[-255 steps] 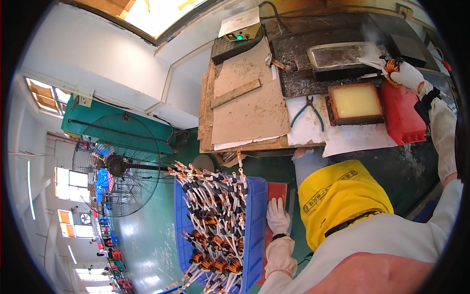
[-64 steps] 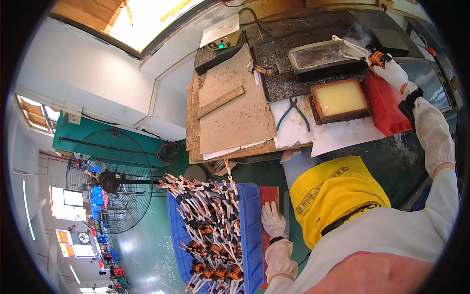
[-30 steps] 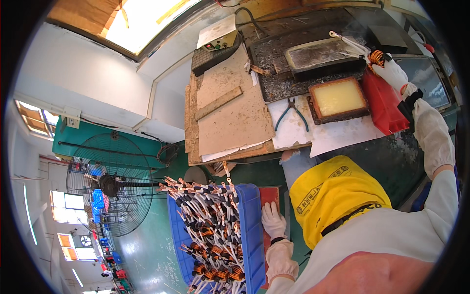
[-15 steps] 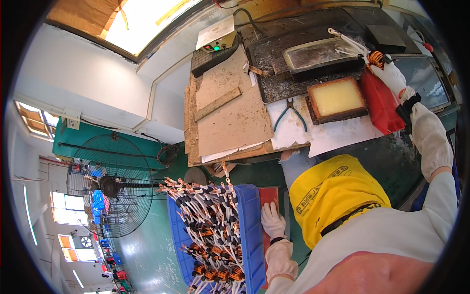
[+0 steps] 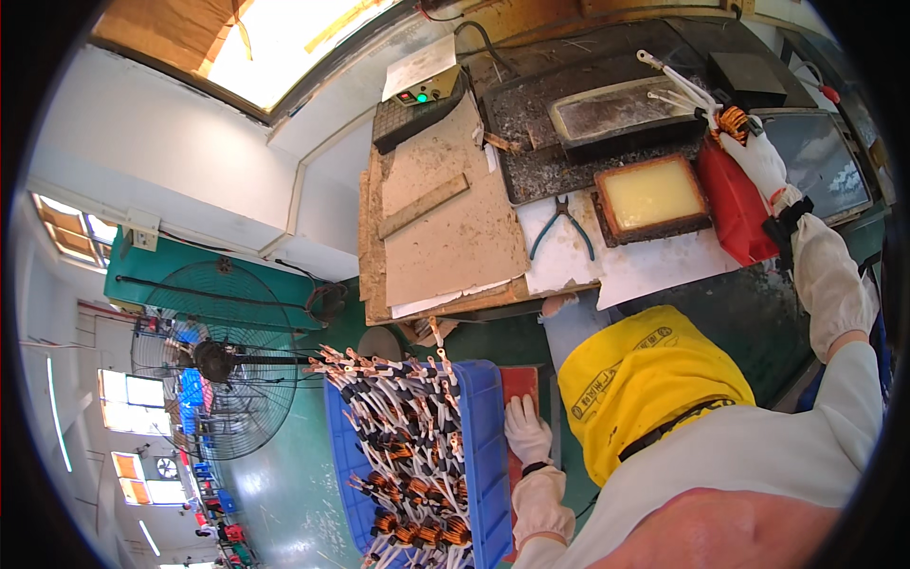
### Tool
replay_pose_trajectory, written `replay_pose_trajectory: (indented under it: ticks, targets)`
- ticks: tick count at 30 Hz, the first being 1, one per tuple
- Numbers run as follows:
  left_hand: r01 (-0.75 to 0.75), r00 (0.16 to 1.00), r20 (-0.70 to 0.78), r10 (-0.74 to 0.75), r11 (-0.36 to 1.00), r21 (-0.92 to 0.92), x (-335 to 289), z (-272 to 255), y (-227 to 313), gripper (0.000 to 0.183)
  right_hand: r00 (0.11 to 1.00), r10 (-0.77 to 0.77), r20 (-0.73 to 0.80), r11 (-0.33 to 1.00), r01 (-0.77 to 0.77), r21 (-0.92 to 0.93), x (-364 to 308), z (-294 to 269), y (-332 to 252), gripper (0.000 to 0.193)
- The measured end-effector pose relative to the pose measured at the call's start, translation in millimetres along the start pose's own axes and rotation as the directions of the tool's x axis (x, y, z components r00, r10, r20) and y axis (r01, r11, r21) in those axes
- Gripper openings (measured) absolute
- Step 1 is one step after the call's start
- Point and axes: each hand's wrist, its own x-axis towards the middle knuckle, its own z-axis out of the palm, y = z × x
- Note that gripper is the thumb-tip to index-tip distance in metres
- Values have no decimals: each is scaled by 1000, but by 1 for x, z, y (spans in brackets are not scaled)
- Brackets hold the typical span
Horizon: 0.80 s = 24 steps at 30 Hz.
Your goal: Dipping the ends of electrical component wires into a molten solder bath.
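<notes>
My right hand (image 5: pixel 755 163), in a white glove, grips a copper-wire coil (image 5: pixel 732 121) with white leads. The leads point up and left, and their ends are beside the right end of a dark rectangular pot (image 5: pixel 616 112) with a greyish surface. Below that hand is a red plastic bin (image 5: pixel 728 204). My left hand (image 5: pixel 527 431), also gloved, lies with fingers extended on a flat red surface (image 5: pixel 519 383) and holds nothing. Right beside it stands a blue crate (image 5: pixel 485 446) packed with similar coils (image 5: pixel 408 493) and their white leads.
A framed tray with a pale yellow filling (image 5: pixel 652 192) sits before the pot. Green-handled pliers (image 5: pixel 562 228) lie on white paper. Cardboard (image 5: pixel 450 232) with a wooden strip covers the bench's left side, near a control box (image 5: pixel 427 90). A caged fan (image 5: pixel 218 360) stands left.
The right hand and coil have shifted very slightly, the coil staying in its grip. The left hand stays on the red surface.
</notes>
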Motion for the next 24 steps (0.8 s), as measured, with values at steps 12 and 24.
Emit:
replay_pose_trajectory:
  ticks: [12, 24]
  targets:
    - [-5, 1000, -23, 5, 1000, 0, 0, -1, -1, 68, 997, -44, 60, 988, 34, 154, 4, -26, -23, 52]
    - [-23, 999, -25, 24, 1000, 9, -3, 0, -2, 68, 936, 106, 336, 834, -268, 483, 29, -66, -25, 54]
